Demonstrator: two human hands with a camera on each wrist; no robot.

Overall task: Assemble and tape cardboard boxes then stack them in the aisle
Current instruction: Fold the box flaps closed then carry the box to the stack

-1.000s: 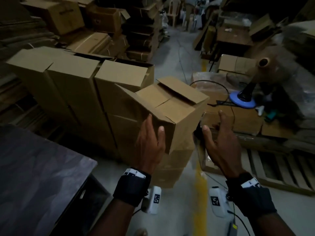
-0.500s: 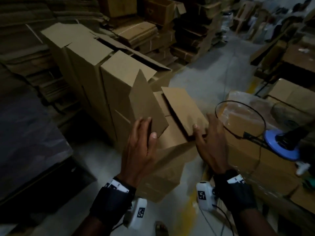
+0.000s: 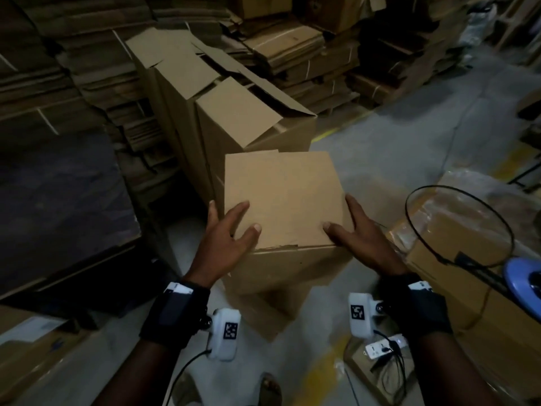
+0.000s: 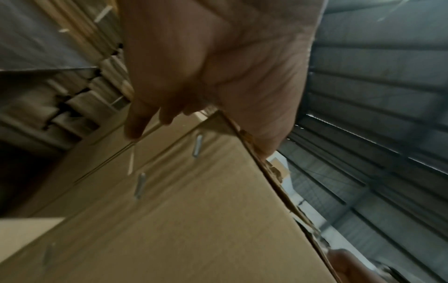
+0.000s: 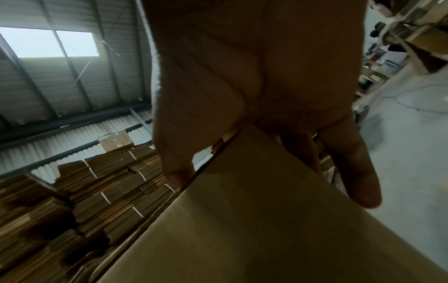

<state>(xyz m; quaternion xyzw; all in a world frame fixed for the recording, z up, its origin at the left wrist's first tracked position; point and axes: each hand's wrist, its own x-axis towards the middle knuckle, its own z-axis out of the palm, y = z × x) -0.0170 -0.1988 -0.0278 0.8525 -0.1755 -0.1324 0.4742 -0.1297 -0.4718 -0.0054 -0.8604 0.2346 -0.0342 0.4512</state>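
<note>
The cardboard box [image 3: 282, 200] stands upright on the grey floor [image 3: 395, 148] of the aisle, its top flaps folded flat and closed, directly in front of a row of taller open boxes [image 3: 234, 118] whose flaps stand raised. The left hand [image 3: 225, 238] is placed at the near left corner of the box top: fingers straight and spread, thumb lying on the top panel, the remaining fingers reaching along the left edge. In the left wrist view the palm of the left hand [image 4: 218, 67] lies against the top corner, and a row of metal staples [image 4: 196, 145] runs down the side seam of the box. The right hand [image 3: 366, 232] mirrors this at the near right corner, also open, with the thumb on the top panel and the straight fingers extended along the right side (the right wrist view shows the corner of the box seated between thumb and fingers). Neither hand pinches a flap. Bundled stacks of flat cardboard [image 3: 292, 48] fill the background. To the right, a black cable loop [image 3: 456, 227] rests over plastic-wrapped cartons [image 3: 468, 288], beside a blue disc-shaped base [image 3: 524, 276].
</note>
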